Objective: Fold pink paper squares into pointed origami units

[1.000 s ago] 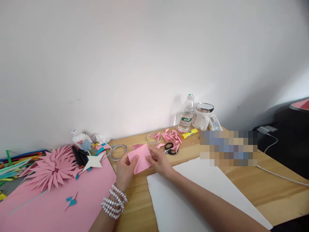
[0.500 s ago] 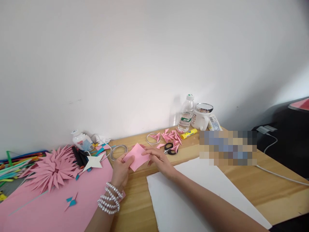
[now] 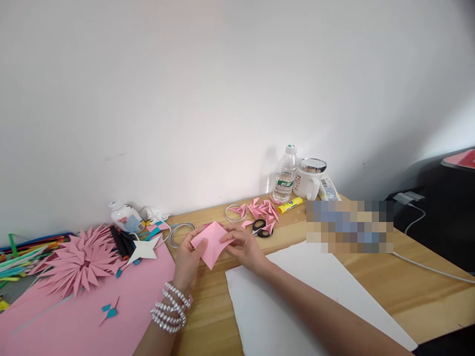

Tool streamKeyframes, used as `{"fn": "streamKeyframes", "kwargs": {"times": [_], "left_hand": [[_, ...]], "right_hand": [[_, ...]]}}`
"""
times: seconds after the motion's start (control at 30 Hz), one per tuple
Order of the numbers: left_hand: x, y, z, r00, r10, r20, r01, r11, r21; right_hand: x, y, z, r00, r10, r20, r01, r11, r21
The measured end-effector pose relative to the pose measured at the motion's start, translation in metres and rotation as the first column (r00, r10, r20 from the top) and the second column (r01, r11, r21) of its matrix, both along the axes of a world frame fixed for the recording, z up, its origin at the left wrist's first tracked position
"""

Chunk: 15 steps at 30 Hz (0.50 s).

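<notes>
A small square of pink paper (image 3: 210,242) is held just above the wooden desk (image 3: 371,277), one corner pointing down. My left hand (image 3: 187,264), with pearl bracelets on the wrist, grips its left edge. My right hand (image 3: 243,244) pinches its right corner with the fingertips. Behind the paper lie black-handled scissors (image 3: 261,228) and a cluster of folded pink paper pieces (image 3: 264,208).
A big pink sheet (image 3: 92,316) lies at left with a folded pink paper flower (image 3: 79,257) and a white paper star (image 3: 143,249). A white sheet (image 3: 297,301) lies at right. A water bottle (image 3: 285,174), white mug (image 3: 309,178), yellow glue stick (image 3: 290,204) and glue bottle (image 3: 124,215) stand by the wall.
The pink paper square has been turned in both hands, from tilted flat to a diamond with a corner pointing down. My hands stay in about the same place.
</notes>
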<state>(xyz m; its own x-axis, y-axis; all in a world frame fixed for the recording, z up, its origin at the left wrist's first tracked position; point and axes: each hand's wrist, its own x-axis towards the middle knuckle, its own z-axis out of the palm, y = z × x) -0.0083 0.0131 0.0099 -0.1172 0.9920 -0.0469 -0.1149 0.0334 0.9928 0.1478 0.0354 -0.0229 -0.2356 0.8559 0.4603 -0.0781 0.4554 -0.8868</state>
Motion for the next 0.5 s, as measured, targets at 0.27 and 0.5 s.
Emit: {"fn": "streamKeyframes", "kwargs": {"times": [0.27,0.5], "left_hand": [[0.0023,-0.0025,0.0055,0.999,0.009,0.040,-0.008,1.000,-0.027],[0.0033,-0.0030,0.0061,0.984,-0.150,0.096,0.141,0.985,0.094]], "right_hand": [[-0.0001,-0.0010,0.0050,1.000,0.018,-0.003,-0.018,0.999,0.034],[0.0016,0.0029,-0.0004,0.978,-0.201,0.059,0.205,0.976,-0.077]]}}
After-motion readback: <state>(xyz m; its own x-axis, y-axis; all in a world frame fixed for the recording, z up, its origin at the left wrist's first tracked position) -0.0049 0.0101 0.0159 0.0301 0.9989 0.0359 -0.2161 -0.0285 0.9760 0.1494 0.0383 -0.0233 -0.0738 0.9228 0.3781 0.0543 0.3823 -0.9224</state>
